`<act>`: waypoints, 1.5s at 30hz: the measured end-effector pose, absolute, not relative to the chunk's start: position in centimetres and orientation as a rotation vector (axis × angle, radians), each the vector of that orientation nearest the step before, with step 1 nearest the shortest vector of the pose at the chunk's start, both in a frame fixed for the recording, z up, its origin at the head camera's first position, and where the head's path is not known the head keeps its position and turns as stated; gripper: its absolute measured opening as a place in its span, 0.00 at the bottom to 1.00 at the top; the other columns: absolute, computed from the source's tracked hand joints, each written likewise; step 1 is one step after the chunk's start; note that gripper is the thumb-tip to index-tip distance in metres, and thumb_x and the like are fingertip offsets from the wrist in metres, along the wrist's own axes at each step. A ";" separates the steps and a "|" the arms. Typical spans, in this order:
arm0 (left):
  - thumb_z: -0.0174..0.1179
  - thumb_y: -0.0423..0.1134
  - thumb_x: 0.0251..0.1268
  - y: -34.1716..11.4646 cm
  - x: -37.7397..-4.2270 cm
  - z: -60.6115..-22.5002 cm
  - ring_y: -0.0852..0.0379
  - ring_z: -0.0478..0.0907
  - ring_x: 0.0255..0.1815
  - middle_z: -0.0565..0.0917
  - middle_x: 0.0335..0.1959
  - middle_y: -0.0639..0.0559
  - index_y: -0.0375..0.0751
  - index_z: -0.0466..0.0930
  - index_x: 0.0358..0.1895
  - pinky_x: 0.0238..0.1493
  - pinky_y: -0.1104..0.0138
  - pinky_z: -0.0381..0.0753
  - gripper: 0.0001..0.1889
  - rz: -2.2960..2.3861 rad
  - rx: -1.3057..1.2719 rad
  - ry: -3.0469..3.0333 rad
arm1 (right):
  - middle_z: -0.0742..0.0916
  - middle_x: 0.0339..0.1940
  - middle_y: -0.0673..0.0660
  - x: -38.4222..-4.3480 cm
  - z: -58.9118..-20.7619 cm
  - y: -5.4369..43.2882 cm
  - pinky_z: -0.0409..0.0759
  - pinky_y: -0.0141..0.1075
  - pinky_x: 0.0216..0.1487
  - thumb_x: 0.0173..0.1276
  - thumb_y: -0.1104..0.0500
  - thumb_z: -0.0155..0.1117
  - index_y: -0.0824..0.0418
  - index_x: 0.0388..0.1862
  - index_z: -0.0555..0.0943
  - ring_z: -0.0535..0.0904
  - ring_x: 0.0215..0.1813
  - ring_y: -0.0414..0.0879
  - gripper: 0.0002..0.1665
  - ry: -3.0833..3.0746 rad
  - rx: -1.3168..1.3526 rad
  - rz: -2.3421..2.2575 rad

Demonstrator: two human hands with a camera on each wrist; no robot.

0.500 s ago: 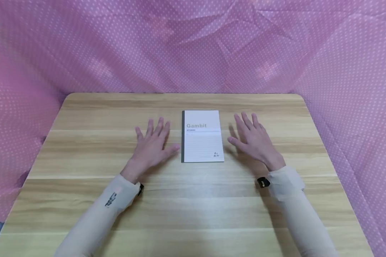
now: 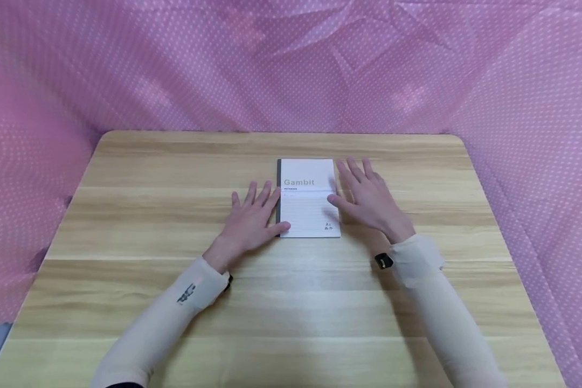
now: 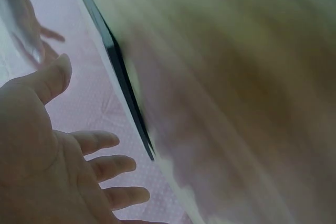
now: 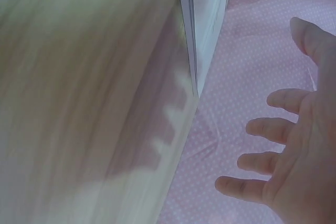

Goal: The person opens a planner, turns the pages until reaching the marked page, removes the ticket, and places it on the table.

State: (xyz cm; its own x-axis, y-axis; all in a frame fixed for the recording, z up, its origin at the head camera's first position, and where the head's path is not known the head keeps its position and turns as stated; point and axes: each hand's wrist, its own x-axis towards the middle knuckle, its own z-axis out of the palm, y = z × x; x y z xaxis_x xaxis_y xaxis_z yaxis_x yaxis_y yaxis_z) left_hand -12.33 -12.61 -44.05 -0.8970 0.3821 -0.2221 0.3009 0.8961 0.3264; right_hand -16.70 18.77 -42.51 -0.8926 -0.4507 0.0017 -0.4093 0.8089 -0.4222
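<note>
A white notebook (image 2: pixel 307 210) with a dark spine and the word Gambit on its cover lies flat on the wooden table (image 2: pixel 291 307). My left hand (image 2: pixel 249 223) is at its spine side, fingers spread and straight, the thumb overlapping the lower left of the cover in the head view. On the other side my right hand (image 2: pixel 371 202) hovers by the right edge, its thumb tip over that edge. Both wrist views show the palms with nothing held. The dark spine (image 3: pixel 126 82) appears past the left fingertips, and the page edges (image 4: pixel 189 30) show in the right wrist view.
A pink dotted cloth (image 2: pixel 291 75) hangs behind the table and along both sides. The table's far edge with rounded corners lies a little beyond the notebook. Black straps sit at both wrists, over light sleeves (image 2: pixel 150 334).
Both hands have moved in toward the notebook, the left going right and the right going left. The notebook sits slightly higher in the head view, as does the table.
</note>
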 end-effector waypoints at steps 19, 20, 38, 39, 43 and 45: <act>0.54 0.70 0.81 -10.9 -13.2 -43.6 0.33 0.34 0.89 0.41 0.90 0.41 0.45 0.50 0.90 0.79 0.25 0.37 0.49 0.306 0.594 2.735 | 0.51 0.92 0.66 -21.2 -42.0 15.5 0.45 0.70 0.83 0.84 0.30 0.51 0.56 0.93 0.47 0.37 0.89 0.72 0.54 2.806 -0.688 -0.447; 0.54 0.70 0.81 -10.9 -13.2 -43.6 0.33 0.34 0.89 0.41 0.90 0.41 0.45 0.50 0.90 0.79 0.25 0.36 0.49 0.311 0.593 2.734 | 0.51 0.92 0.66 -21.4 -42.0 15.5 0.45 0.70 0.83 0.84 0.30 0.51 0.56 0.93 0.47 0.37 0.89 0.72 0.54 2.802 -0.686 -0.443; 0.67 0.64 0.75 -10.7 -13.0 -43.4 0.33 0.35 0.90 0.45 0.91 0.40 0.45 0.52 0.90 0.80 0.27 0.40 0.52 0.260 0.578 2.736 | 0.69 0.82 0.69 -25.5 -43.2 16.0 0.62 0.72 0.76 0.85 0.43 0.60 0.56 0.89 0.61 0.62 0.80 0.73 0.42 2.820 -0.629 -0.426; 0.68 0.64 0.75 -10.7 -12.9 -43.5 0.33 0.35 0.90 0.45 0.91 0.39 0.45 0.52 0.90 0.80 0.27 0.40 0.52 0.257 0.576 2.734 | 0.70 0.81 0.69 -25.5 -43.4 15.9 0.65 0.71 0.75 0.85 0.43 0.60 0.57 0.88 0.63 0.64 0.79 0.73 0.41 2.830 -0.637 -0.423; 0.68 0.64 0.74 -10.8 -12.2 -44.0 0.32 0.36 0.89 0.47 0.90 0.38 0.44 0.54 0.90 0.80 0.28 0.42 0.52 0.239 0.568 2.725 | 0.74 0.76 0.69 -25.4 -44.5 15.7 0.70 0.69 0.71 0.85 0.45 0.61 0.60 0.83 0.72 0.68 0.74 0.71 0.36 2.853 -0.664 -0.418; 0.69 0.64 0.74 -10.8 -11.9 -44.2 0.32 0.37 0.89 0.48 0.90 0.37 0.44 0.55 0.90 0.80 0.27 0.43 0.52 0.233 0.565 2.727 | 0.75 0.75 0.69 -25.2 -44.9 15.6 0.71 0.68 0.71 0.85 0.45 0.62 0.61 0.81 0.74 0.69 0.74 0.70 0.35 2.863 -0.669 -0.425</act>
State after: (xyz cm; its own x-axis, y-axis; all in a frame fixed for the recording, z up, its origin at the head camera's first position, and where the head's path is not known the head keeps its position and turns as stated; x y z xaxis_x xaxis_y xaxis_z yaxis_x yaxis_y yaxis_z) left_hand -11.88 -10.83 -44.24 -0.8612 0.4113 -0.2986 0.3546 0.9071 0.2267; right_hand -25.22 15.60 -44.89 -0.8845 -0.4556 -0.1001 -0.4068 0.8585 -0.3124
